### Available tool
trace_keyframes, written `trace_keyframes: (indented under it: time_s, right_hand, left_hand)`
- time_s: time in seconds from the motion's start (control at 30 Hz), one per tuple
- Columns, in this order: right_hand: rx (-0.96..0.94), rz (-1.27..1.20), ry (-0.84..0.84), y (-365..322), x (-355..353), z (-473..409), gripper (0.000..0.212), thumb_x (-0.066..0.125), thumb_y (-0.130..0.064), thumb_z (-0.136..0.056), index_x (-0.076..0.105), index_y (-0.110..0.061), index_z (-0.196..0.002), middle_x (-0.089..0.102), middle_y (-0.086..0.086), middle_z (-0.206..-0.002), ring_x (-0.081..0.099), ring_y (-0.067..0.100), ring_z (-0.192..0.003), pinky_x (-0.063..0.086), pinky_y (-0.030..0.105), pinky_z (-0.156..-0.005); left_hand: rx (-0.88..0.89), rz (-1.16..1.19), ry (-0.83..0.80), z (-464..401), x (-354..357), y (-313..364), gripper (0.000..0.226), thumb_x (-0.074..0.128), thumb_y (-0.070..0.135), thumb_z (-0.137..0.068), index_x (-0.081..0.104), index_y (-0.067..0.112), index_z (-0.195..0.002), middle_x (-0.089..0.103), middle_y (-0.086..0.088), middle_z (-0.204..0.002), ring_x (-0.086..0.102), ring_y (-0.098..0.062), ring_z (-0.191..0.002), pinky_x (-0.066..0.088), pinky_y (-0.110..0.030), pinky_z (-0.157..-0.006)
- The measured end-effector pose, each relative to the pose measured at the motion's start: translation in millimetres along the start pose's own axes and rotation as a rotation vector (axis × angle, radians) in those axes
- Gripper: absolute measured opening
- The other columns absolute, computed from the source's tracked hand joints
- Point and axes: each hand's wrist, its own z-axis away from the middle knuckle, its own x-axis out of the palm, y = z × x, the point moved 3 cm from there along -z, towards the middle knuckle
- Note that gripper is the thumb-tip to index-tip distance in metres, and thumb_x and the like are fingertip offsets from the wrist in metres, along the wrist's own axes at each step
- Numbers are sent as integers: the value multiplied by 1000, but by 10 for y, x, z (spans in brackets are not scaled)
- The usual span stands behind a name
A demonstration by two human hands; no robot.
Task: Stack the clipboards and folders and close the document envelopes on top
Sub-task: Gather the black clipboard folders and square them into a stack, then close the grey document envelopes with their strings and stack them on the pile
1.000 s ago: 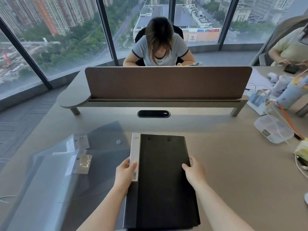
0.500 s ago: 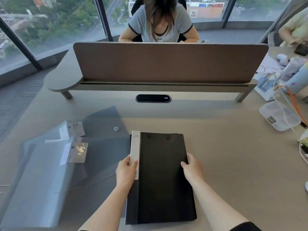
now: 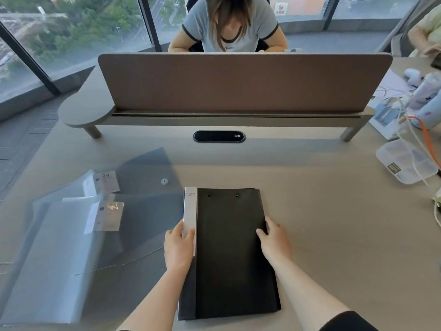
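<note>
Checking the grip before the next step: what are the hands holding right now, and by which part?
Both hold the black folder stack lying on the desk: left hand on its left, white-strip edge, right hand on its right edge, about midway along.

A: Where does the stack of folders (image 3: 229,254) sit?
B: Flat on the desk (image 3: 334,235), in front of the divider panel (image 3: 238,82).
A: And left of the stack?
B: 2 envelopes, the snap-button envelope (image 3: 143,177) farther back, touching its left edge, the near envelope (image 3: 47,259) overlapping it.
A: Hands?
B: The left hand (image 3: 177,249) on the stack's left edge, the right hand (image 3: 274,242) on its right edge.
A: Right of the stack?
B: A plastic box (image 3: 405,163), well apart. The cable port (image 3: 219,136) lies behind.
</note>
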Motion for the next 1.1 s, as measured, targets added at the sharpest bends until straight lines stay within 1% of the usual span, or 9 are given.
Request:
trace_keyframes:
  time_s: [0.17, 0.23, 0.37, 0.47, 0.6, 0.73, 0.83, 1.0, 1.1]
  right_hand:
    - [-20, -4, 21, -47, -69, 24, 51, 54, -36, -94, 40, -28, -143, 50, 3, -129, 55, 25, -117, 49, 39, -93]
    - [-53, -35, 53, -141, -129, 66, 46, 52, -35, -94, 43, -28, -139, 50, 0, -124, 57, 22, -109, 49, 37, -89]
    - [-235, -86, 26, -500, -165, 142, 37, 50, -30, -94, 50, -29, -131, 49, -5, -104, 55, 14, -88, 50, 34, -79]
    - [-414, -83, -36, -855, -117, 235, 36, 50, -27, -94, 52, -29, -130, 49, -9, -105, 56, 11, -87, 49, 30, -76]
    - [-621, -54, -153, -1310, 64, 421, 40, 50, -25, -93, 51, -30, -133, 52, -13, -125, 62, 13, -96, 52, 34, -83]
    - [-723, -12, -269, -1675, 316, 589, 46, 47, -21, -92, 47, -28, -138, 47, -13, -138, 60, 17, -106, 50, 35, -90]
    - [-763, 34, -321, -1958, 553, 703, 49, 49, -22, -94, 43, -28, -142, 43, -14, -143, 55, 14, -118, 45, 31, -93]
    - [-754, 94, -371, -2324, 1081, 844, 53, 48, -26, -92, 37, -31, -144, 36, -18, -150, 59, 15, -113, 44, 30, -92]
    - [-734, 140, -414, -2568, 1413, 899, 58, 48, -23, -93, 32, -27, -149, 29, -14, -156, 44, 13, -134, 37, 30, -105]
  left_hand:
    - [16, -28, 35, 10, -11, 17, 48, 54, 34, -98, 47, 19, -143, 51, -10, -136, 59, -30, -114, 49, -47, -100]
    - [27, -18, 68, 31, -50, 47, 46, 55, 35, -97, 48, 19, -141, 52, -10, -135, 61, -28, -110, 53, -45, -97]
    - [33, 13, 121, 125, -160, 105, 41, 54, 33, -98, 52, 19, -136, 52, -9, -132, 60, -24, -110, 54, -42, -95]
    - [40, 3, 177, 199, -312, 95, 37, 53, 29, -98, 56, 17, -133, 53, -8, -129, 57, -23, -113, 48, -39, -97]
    - [14, -7, 262, 223, -587, -33, 37, 54, 24, -96, 59, 15, -131, 54, -11, -129, 51, -28, -121, 42, -42, -103]
    - [-19, -38, 317, 161, -869, -170, 39, 54, 24, -96, 57, 16, -134, 51, -11, -136, 44, -30, -127, 37, -41, -105]
    - [-17, -65, 350, -12, -1100, -262, 41, 55, 25, -96, 54, 15, -136, 51, -10, -138, 42, -31, -128, 36, -41, -105]
    - [25, -90, 367, -340, -1471, -439, 46, 58, 23, -94, 51, 13, -139, 48, -10, -143, 42, -31, -130, 35, -42, -107]
    - [29, -130, 352, -581, -1701, -599, 56, 59, 27, -94, 43, 16, -146, 37, -10, -154, 34, -31, -139, 31, -41, -112]
